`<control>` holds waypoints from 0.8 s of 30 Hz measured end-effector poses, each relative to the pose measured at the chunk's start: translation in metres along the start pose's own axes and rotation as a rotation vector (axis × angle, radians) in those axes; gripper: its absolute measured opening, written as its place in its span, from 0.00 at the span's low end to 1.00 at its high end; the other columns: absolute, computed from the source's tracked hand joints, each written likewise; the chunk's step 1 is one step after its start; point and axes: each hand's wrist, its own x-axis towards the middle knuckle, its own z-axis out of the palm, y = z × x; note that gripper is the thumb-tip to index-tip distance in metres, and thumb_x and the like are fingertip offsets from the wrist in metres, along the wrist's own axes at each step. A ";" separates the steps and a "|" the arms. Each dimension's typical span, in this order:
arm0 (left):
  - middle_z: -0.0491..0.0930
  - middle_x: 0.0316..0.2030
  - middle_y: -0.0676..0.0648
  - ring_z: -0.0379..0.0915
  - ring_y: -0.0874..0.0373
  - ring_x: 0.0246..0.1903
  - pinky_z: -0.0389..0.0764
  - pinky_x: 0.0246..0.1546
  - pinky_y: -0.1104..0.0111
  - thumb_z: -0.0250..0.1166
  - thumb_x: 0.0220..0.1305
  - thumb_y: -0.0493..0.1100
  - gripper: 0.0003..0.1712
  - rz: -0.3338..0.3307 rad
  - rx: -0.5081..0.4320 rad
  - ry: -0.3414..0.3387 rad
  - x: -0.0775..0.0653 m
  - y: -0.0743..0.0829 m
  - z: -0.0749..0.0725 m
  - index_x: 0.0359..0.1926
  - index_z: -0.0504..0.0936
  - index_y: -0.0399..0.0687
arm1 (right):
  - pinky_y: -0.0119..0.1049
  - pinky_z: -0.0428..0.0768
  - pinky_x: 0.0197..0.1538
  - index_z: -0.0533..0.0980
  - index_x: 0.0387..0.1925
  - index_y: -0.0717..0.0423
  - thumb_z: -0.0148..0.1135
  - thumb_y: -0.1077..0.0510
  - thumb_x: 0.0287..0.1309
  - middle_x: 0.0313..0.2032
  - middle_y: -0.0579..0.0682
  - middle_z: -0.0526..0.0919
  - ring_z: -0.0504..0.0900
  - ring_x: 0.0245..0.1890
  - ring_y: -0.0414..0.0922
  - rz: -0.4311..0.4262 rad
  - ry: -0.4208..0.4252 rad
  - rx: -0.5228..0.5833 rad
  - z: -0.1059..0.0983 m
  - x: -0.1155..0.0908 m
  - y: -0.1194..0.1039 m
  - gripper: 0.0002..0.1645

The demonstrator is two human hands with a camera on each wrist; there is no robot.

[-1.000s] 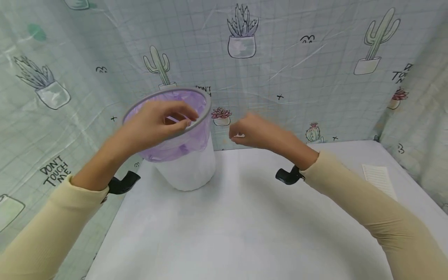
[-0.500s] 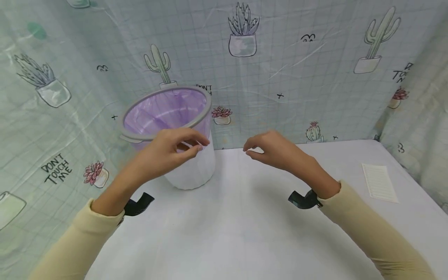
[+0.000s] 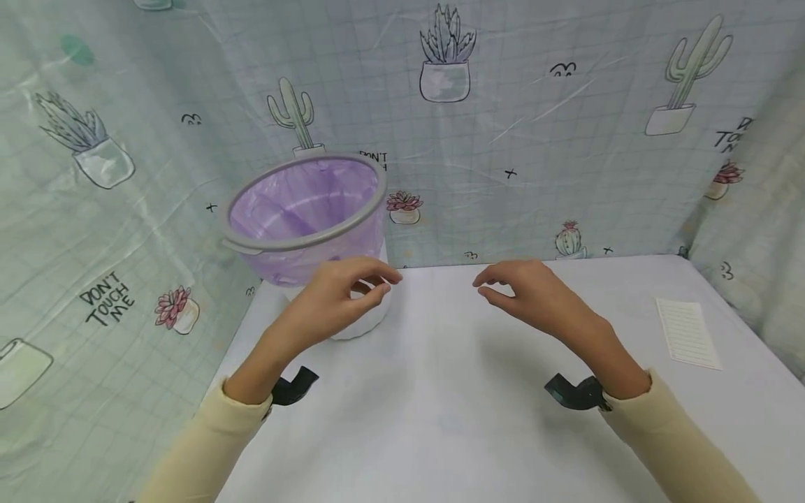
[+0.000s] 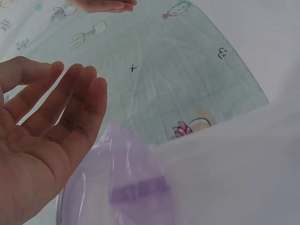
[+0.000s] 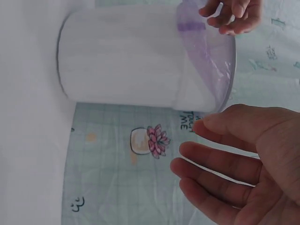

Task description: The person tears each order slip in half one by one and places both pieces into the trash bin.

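Observation:
A white trash can (image 5: 122, 56) stands at the table's back left. Its grey rim ring (image 3: 308, 242) clamps a purple trash bag (image 3: 308, 199), which lines the inside and folds down over the outer wall. My left hand (image 3: 339, 297) hovers in front of the can, fingers relaxed and slightly bent, holding nothing; the left wrist view shows its bare palm beside the bag. To the right, my right hand (image 3: 544, 297) hangs in the air over the table, fingers loosely bent, thumb apart, nothing in it. Neither hand touches the can.
The can stands on a white table (image 3: 440, 419). A lined sheet of paper (image 3: 688, 333) lies at the table's right side. Behind and on the left hangs a curtain (image 3: 490, 140) printed with cacti and succulents. Black wrist mounts (image 3: 294, 386) are strapped below both hands.
My left hand has come away from the can's rim, moving down and toward the right. My right hand has moved right and down, its fingers loosening. The can stays in place.

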 end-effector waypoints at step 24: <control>0.85 0.47 0.54 0.82 0.64 0.45 0.83 0.47 0.70 0.60 0.73 0.36 0.11 -0.014 -0.142 -0.040 0.015 -0.017 0.068 0.51 0.85 0.49 | 0.58 0.82 0.48 0.85 0.47 0.55 0.66 0.59 0.67 0.46 0.53 0.88 0.85 0.46 0.55 0.191 0.056 -0.027 -0.010 -0.081 0.058 0.09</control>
